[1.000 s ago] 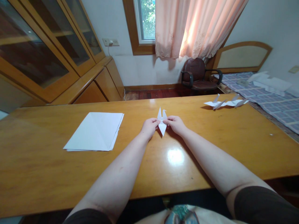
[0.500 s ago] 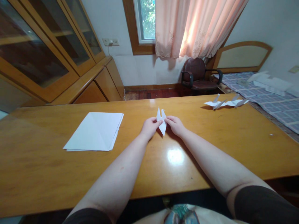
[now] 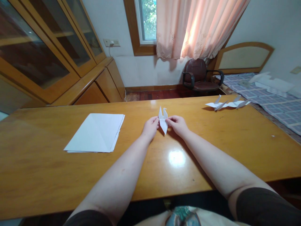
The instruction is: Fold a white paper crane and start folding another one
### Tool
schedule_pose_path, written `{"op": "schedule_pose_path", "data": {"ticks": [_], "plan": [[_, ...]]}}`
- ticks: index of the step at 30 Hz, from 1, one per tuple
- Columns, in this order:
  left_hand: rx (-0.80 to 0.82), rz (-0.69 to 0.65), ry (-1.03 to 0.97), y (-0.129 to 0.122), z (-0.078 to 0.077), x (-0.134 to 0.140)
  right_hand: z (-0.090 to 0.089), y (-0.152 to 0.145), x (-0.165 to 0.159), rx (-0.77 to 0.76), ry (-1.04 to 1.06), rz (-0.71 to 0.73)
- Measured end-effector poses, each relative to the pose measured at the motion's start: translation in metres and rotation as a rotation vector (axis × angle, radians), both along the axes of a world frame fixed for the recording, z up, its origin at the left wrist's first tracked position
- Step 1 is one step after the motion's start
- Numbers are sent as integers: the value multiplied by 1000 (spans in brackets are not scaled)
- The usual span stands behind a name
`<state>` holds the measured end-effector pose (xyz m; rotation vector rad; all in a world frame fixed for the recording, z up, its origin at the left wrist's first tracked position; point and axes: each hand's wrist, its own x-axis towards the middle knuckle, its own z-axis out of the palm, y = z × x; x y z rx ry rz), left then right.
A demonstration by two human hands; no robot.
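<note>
A white folded paper crane (image 3: pixel 164 123) is held upright just above the table between my two hands. Two narrow points rise from it, the right one with a small bent tip, and a broad flap points down toward me. My right hand (image 3: pixel 178 125) pinches its right side, thumb on the front of the paper. At its left edge, my left hand (image 3: pixel 151 128) has its fingers drawn together against the paper; how firmly they grip is partly hidden.
A stack of white paper sheets (image 3: pixel 95 133) lies on the wooden table (image 3: pixel 70 185) to the left. Finished-looking paper cranes (image 3: pixel 217 105) stand at the far right. Beyond are an office chair (image 3: pixel 199 77), a bed (image 3: pixel 282 106) and a glass-fronted cabinet (image 3: pixel 94 75).
My left thumb has slid off the crane's front to its left edge. The crane has risen slightly and turned a little, while my right hand keeps its pinch.
</note>
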<state>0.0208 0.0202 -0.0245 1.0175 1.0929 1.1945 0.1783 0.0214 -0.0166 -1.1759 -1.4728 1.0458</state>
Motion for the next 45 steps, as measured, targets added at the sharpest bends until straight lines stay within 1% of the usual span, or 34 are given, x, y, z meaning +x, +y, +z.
{"op": "schedule_pose_path", "data": {"ticks": [2, 3, 4, 6, 8, 10, 12, 14, 15, 17, 19, 20, 22, 24, 27, 30, 32, 35, 37, 38, 41, 43, 45], "plan": [[-12, 62, -9, -1, 4, 0, 0, 1, 2, 64, 3, -96], [-26, 71, 12, -2, 5, 0, 0, 1, 3, 92, 2, -143], [-43, 54, 40, -3, 7, -1, 0, 2, 3, 114, -1, -179], [-55, -39, 87, -5, 8, -1, 1, 2, 4, 154, -31, -199], [-1, -113, 103, -7, 9, 0, 2, 1, 3, 212, -77, -157], [61, -116, 83, -9, 11, 1, 3, -1, 2, 268, -105, -63], [74, -92, 38, -9, 15, 1, 4, -2, 1, 281, -69, 14], [72, -76, 3, -10, 19, -1, 3, -1, -2, 204, 53, 29], [78, -74, -7, -10, 21, -1, 2, 0, -3, 130, 148, 19], [98, -84, -6, -10, 24, -3, 0, 3, -4, -71, 374, 27], [111, -105, 27, -12, 26, -4, -1, 5, -4, -283, 551, 112], [116, -113, 53, -12, 26, -4, -1, 5, -3, -367, 597, 176], [118, -135, 105, -13, 27, -5, 0, 6, -1, -462, 608, 295], [107, -132, 155, -13, 27, -6, 1, 7, 2, -472, 583, 332], [87, -103, 235, -11, 23, -9, 2, 9, 4, -417, 582, 232], [59, -109, 277, -8, 18, -10, 3, 11, 4, -318, 596, 136], [43, -94, 296, -7, 16, -10, 4, 10, 3, -284, 575, 137], [31, -54, 326, -7, 17, -9, 2, 8, 0, -297, 493, 167], [10, -25, 285, -6, 19, -8, 0, 7, -2, -302, 438, 152], [-2, -4, 229, -6, 20, -8, -2, 7, -2, -304, 424, 136], [-33, 74, -52, -4, 23, -8, -2, 8, -2, -328, 447, 109], [-54, 102, -225, -4, 24, -7, 0, 8, -1, -343, 472, 102], [-87, 82, -294, -4, 24, -6, 3, 7, -1, -340, 454, 112]]}}
